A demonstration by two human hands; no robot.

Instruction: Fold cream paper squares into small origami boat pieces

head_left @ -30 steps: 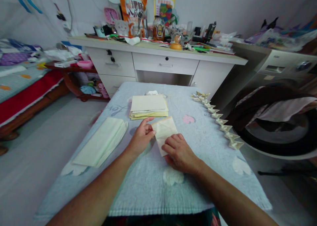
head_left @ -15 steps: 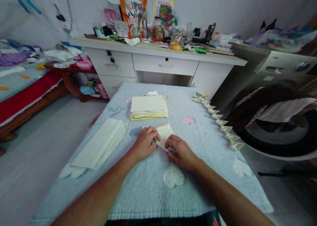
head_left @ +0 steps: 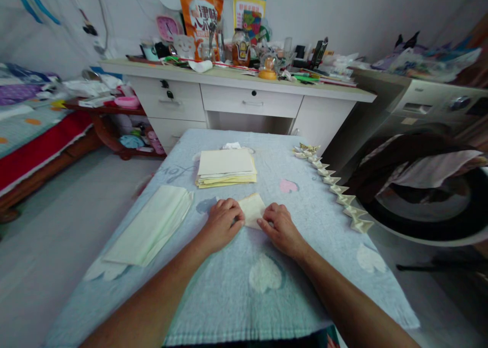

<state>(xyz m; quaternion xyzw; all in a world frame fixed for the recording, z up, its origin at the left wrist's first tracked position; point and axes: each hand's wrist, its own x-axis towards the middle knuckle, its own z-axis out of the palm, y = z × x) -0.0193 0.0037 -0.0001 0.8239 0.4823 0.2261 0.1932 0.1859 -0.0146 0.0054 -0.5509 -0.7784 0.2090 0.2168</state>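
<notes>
A small cream sheet of paper (head_left: 252,210) lies on the cloth-covered table, with a hand at each side of it. My left hand (head_left: 224,222) is closed on its left edge, fingers curled over the paper. At the right edge my right hand (head_left: 280,227) pinches the paper between thumb and bent fingers. Just behind it sits a stack of cream and yellow paper (head_left: 226,165). To the left lies a flat pile of larger pale sheets (head_left: 150,228). A row of folded paper pieces with pointed ends (head_left: 338,190) runs along the table's right side.
The table has a light blue cloth (head_left: 229,297) with heart patterns. Behind stands a white desk (head_left: 251,101) crowded with a jar, bags and small items. A front-loading washing machine (head_left: 419,98) with clothes in its door is at the right, a bed (head_left: 38,129) at the left.
My right hand has shifted slightly right along the paper, its thumb now on top near the right edge. The paper has turned a little and lies straighter. The whole view has shifted slightly.
</notes>
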